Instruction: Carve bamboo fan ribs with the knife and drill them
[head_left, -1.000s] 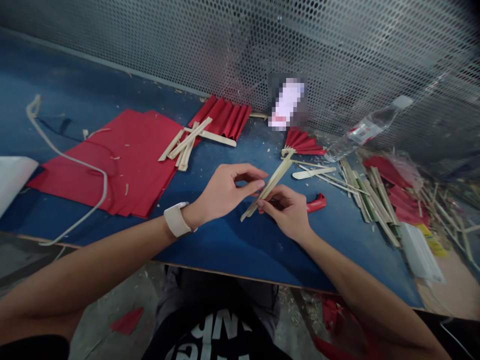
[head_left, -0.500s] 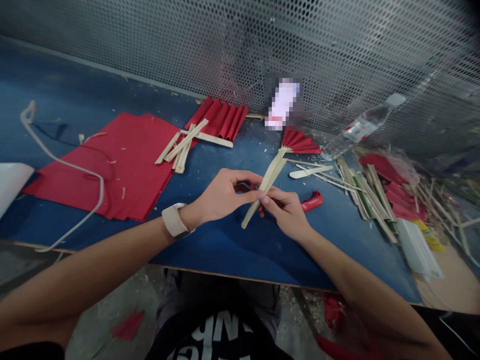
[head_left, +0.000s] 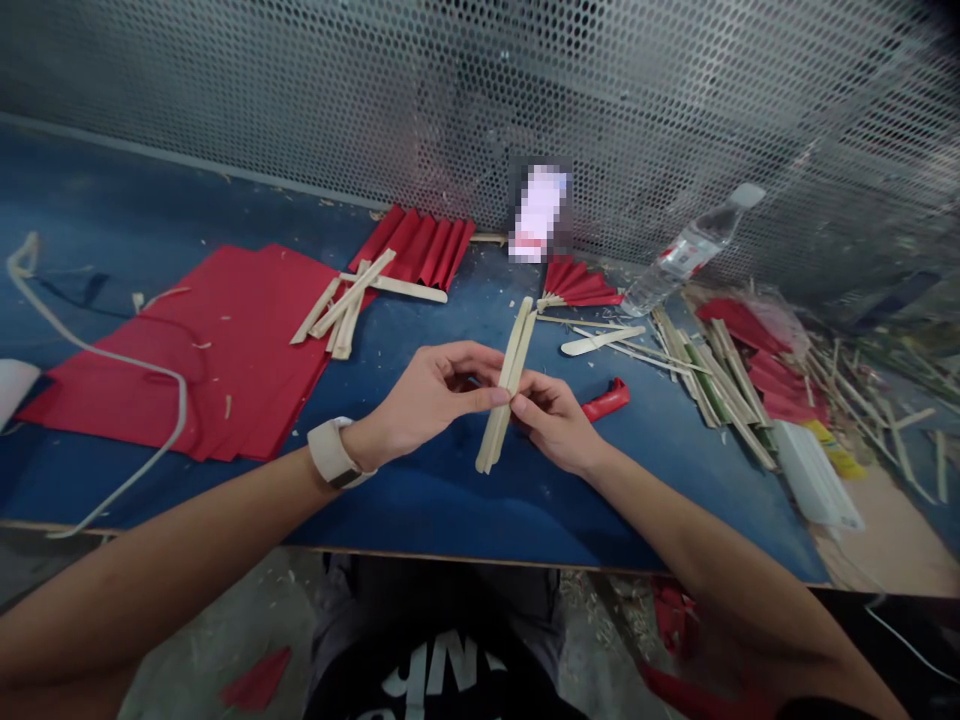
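Note:
Pale wooden strips (head_left: pixel 517 345), stacked and slightly fanned, stand tilted between my two hands over the blue table. My left hand (head_left: pixel 442 395), a watch on its wrist, pinches them from the left with thumb and fingers. From the right, my right hand (head_left: pixel 556 418) grips the same strips near their middle. Beyond their upper end lies a small folded red fan (head_left: pixel 581 284). A red-handled object (head_left: pixel 607 399) rests just behind my right hand.
Red paper sheets (head_left: pixel 187 350) cover the left, crossed by a white cable (head_left: pixel 124 352). Wooden pieces (head_left: pixel 349 310) lie by pleated red paper (head_left: pixel 420 245). A bottle (head_left: pixel 686 252) leans at the mesh panel; split sticks (head_left: pixel 720 385) lie to the right.
The strips have turned more upright and spread slightly, so several edges show. Both hands still hold them. The whole view has shifted a little, with the table's things appearing further left.

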